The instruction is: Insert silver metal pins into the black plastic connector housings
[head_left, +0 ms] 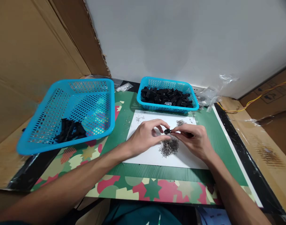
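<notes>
Over the white sheet [143, 156], my left hand [149, 132] pinches a small black part [167, 131] between thumb and fingertips. Close against it from the right, my right hand [192, 134] has its thumb and fingers pressed together at the part's right end. Whatever the right fingertips grip there is too small to make out. Just below both hands lies a heap of small metal pieces, like springs or clips [168, 148]. A smaller heap of similar metal pieces [181, 122] sits behind my right hand, partly covered by it.
A blue basket [167, 108] full of black parts stands at the back against the wall. At the left, a larger blue basket [112, 106] holds several black pieces. Clear plastic bags [124, 87] lie behind. Cardboard [269, 150] and yellow wires [251, 104] are at the right.
</notes>
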A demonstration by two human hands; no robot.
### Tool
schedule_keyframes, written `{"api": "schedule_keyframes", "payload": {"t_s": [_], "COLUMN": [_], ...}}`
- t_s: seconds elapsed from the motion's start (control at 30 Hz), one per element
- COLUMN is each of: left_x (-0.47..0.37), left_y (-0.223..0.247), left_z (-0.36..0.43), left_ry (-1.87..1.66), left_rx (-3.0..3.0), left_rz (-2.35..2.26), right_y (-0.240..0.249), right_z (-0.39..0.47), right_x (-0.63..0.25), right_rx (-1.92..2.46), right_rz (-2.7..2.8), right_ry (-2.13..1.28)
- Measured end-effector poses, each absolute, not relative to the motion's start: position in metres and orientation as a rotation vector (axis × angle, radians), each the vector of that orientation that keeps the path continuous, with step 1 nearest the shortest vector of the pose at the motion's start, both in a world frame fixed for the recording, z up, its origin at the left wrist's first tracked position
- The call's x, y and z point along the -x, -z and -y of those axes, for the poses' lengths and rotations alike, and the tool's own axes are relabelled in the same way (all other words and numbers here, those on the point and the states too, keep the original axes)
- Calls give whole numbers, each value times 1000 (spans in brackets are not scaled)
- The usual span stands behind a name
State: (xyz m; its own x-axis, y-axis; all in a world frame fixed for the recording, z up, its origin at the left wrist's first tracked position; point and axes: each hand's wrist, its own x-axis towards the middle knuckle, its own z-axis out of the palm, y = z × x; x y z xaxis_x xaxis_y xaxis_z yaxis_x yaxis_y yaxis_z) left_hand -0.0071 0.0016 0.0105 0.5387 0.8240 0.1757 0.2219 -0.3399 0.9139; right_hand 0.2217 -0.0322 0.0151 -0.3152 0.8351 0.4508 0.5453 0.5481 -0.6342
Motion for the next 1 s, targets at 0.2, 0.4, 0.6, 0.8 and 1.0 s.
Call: {"api": "schedule_keyframes", "payload": {"t_s": [0.2, 0.4, 0.6, 0.8, 1.0], "left_x": [9, 10, 10, 9, 9], "left_y": [-5, 2, 9, 6, 7], "left_z": [-3, -4, 0, 1, 3], "left_ry": [-896, -852, -814, -770, -728], "left_rx": [-2233, -2280, -2472, -2562, -2591], "left_rz": [-997, -1121, -1047, -1015, -1037], "right_y": [-11, -4, -11, -29, -21], "right_z": [30, 23, 19, 18, 17], "right_x": [-222, -232, -237, -205, -191], "right_rx": [1307, 1297, 1293, 1207, 1163], "right_rz": [2101, 2200, 1923, 1656, 1549], "right_ry": [-383, -263, -160, -802, -1013]}}
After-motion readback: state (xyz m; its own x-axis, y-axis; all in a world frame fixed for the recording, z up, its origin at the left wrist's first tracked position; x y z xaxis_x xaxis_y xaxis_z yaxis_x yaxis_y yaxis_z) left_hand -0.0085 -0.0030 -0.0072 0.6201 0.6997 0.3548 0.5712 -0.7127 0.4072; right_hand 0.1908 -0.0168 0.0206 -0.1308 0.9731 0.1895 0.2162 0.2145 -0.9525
